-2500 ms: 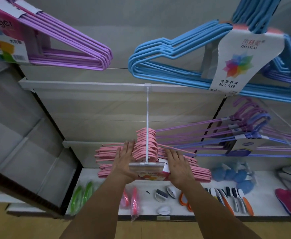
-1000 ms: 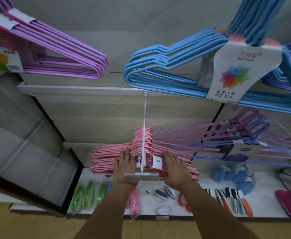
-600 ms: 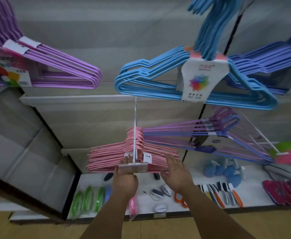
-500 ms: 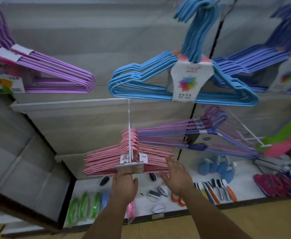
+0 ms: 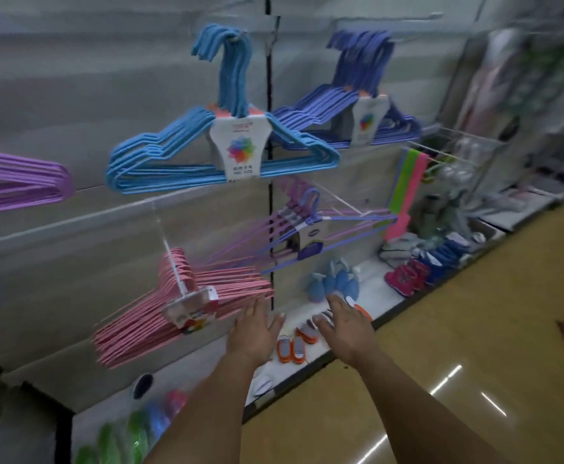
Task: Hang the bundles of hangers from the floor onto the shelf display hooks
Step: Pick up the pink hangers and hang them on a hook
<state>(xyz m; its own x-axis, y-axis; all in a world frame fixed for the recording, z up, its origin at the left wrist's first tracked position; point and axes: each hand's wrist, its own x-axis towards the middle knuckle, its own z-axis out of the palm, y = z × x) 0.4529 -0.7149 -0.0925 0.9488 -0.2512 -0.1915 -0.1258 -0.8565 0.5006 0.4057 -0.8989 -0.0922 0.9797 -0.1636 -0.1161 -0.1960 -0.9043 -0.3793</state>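
A bundle of pink hangers [image 5: 180,316] hangs on a white display hook [image 5: 170,259] at the lower left of the shelf wall, a label card at its front. My left hand [image 5: 255,329] is open just to the right of the bundle's tip, fingers spread, holding nothing. My right hand [image 5: 344,323] is open further right, above the bottom shelf, and holds nothing either. A blue hanger bundle [image 5: 207,159] hangs above the pink one. The frame is motion-blurred.
Purple hangers [image 5: 19,182] hang at far left, dark blue ones [image 5: 350,118] at upper right, thin lilac ones [image 5: 307,229] in the middle. The white bottom shelf [image 5: 371,296] holds brushes, shoes and small goods. Yellow floor [image 5: 458,329] stretches to the right.
Both hands have let go of the pink bundle and drawn back to the right. The bundle stays on its hook. The view has swung right along the shelf.
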